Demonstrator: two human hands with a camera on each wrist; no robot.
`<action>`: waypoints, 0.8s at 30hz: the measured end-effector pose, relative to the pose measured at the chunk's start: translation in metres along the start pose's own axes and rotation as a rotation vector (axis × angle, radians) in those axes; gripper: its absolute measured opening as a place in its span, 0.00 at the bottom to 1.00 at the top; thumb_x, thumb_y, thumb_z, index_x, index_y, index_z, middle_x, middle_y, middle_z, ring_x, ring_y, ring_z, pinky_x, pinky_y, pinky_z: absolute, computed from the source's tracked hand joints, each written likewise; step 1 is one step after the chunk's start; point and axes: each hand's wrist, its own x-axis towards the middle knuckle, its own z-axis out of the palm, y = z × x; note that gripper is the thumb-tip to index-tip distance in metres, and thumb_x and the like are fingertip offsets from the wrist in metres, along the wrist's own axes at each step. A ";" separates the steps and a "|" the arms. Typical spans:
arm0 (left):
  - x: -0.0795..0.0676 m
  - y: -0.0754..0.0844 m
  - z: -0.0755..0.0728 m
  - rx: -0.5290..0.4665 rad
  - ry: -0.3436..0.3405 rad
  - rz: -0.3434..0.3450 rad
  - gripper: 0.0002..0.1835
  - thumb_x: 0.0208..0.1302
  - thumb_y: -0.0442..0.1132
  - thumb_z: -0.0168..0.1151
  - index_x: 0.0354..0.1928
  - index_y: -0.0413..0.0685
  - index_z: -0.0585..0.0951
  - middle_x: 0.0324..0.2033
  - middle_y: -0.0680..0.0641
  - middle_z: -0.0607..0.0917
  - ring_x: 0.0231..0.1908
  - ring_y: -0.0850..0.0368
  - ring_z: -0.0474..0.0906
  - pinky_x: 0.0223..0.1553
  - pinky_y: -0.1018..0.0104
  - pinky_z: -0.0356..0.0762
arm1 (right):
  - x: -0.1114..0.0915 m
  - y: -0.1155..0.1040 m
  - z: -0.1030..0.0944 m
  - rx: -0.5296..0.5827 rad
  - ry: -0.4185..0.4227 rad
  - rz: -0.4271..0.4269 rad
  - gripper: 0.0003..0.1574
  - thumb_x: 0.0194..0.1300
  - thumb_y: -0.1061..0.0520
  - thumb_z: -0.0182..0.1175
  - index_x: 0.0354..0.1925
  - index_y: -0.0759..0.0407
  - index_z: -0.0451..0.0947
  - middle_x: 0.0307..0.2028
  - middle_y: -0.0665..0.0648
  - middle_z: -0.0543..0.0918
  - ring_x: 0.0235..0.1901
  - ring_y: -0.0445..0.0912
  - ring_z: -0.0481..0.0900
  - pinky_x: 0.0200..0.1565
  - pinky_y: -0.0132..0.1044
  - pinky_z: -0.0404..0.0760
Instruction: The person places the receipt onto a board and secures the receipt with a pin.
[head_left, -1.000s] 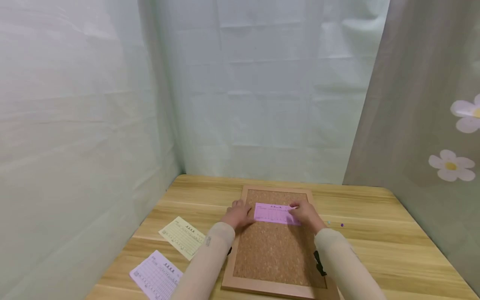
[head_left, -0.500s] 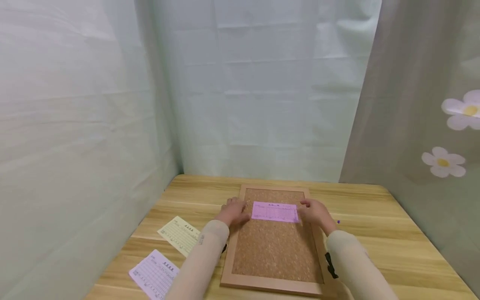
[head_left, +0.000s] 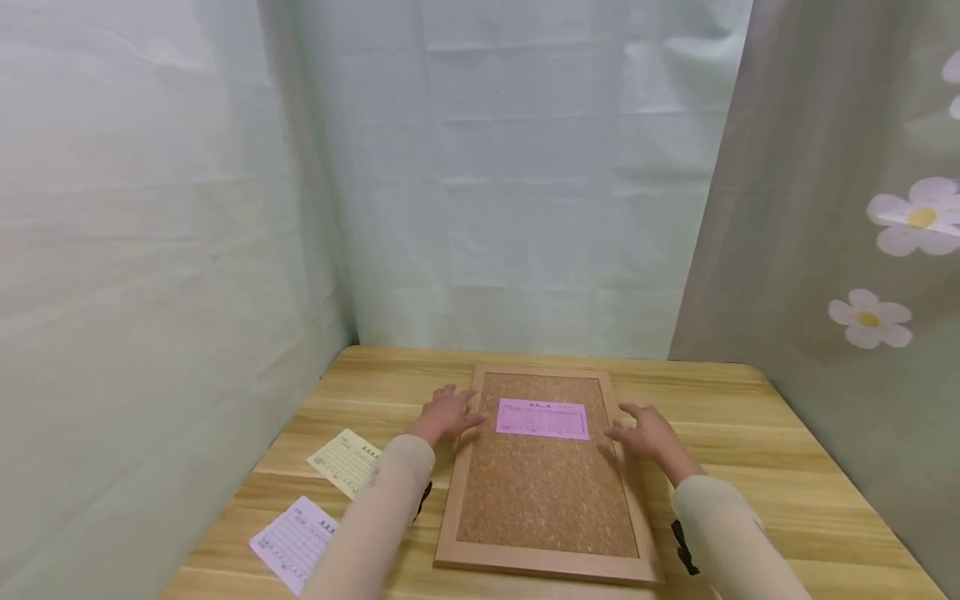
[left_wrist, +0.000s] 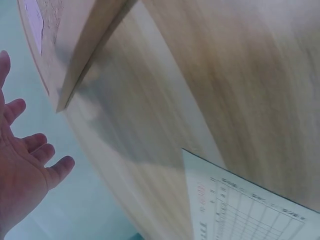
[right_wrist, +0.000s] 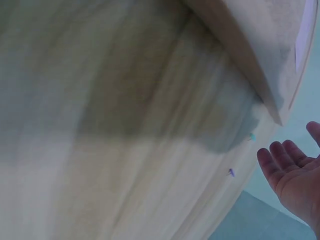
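Observation:
A pink printed slip [head_left: 542, 418] lies flat on the upper part of a wood-framed cork board [head_left: 547, 500]. To its left, my left hand [head_left: 446, 414] is spread over the frame's left side, its thumb reaching toward the slip but apart from it. On the other side my right hand [head_left: 651, 435] hovers by the frame's right edge, thumb and forefinger parted, holding nothing. Both wrist views show the hands with loosely extended fingers: the left hand [left_wrist: 25, 175] and the right hand [right_wrist: 300, 180]. Whether either hand touches the frame is unclear.
Left of the board lie a yellow slip [head_left: 347, 461] and a lilac slip [head_left: 296, 542], partly behind my left sleeve. In the right wrist view, a teal push pin [right_wrist: 252, 136] and a purple push pin [right_wrist: 231, 172] lie on the wooden table [head_left: 757, 467]. Curtains enclose the table.
My right hand has let go of the pink slip's right end and moved right, off the cork. My left hand has drawn away to the left. The slip stays on the board.

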 end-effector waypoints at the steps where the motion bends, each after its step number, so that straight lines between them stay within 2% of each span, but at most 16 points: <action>1: -0.001 -0.002 0.000 -0.008 0.000 -0.006 0.37 0.71 0.57 0.57 0.73 0.43 0.65 0.72 0.30 0.57 0.72 0.31 0.49 0.65 0.33 0.54 | -0.001 0.002 0.001 0.004 -0.005 0.005 0.44 0.69 0.48 0.62 0.70 0.73 0.60 0.66 0.81 0.60 0.66 0.74 0.58 0.62 0.67 0.61; 4: -0.005 -0.008 -0.001 -0.050 0.008 -0.023 0.38 0.70 0.58 0.57 0.74 0.44 0.64 0.72 0.29 0.56 0.72 0.31 0.48 0.65 0.33 0.53 | -0.005 0.006 0.005 0.020 -0.019 0.017 0.48 0.68 0.45 0.64 0.72 0.72 0.58 0.67 0.82 0.59 0.65 0.74 0.59 0.61 0.67 0.63; 9: -0.010 -0.016 -0.004 -0.094 0.025 -0.041 0.38 0.71 0.57 0.58 0.74 0.45 0.63 0.73 0.29 0.55 0.72 0.31 0.48 0.64 0.31 0.55 | -0.012 0.011 0.014 -0.020 -0.031 0.011 0.52 0.64 0.41 0.66 0.72 0.70 0.59 0.65 0.82 0.60 0.61 0.75 0.65 0.57 0.68 0.67; 17: -0.019 -0.032 -0.017 -0.066 0.055 -0.011 0.37 0.72 0.56 0.56 0.73 0.41 0.63 0.70 0.25 0.56 0.70 0.27 0.51 0.62 0.30 0.57 | -0.025 0.013 0.018 -0.082 -0.017 -0.040 0.54 0.60 0.40 0.70 0.71 0.71 0.61 0.63 0.83 0.62 0.61 0.76 0.64 0.56 0.69 0.67; 24: -0.027 -0.049 -0.030 -0.068 0.051 -0.024 0.38 0.72 0.56 0.55 0.74 0.39 0.61 0.71 0.24 0.54 0.70 0.25 0.49 0.61 0.29 0.56 | -0.036 0.015 0.015 -0.114 -0.030 -0.030 0.61 0.56 0.34 0.71 0.71 0.71 0.61 0.61 0.84 0.63 0.59 0.76 0.66 0.55 0.67 0.69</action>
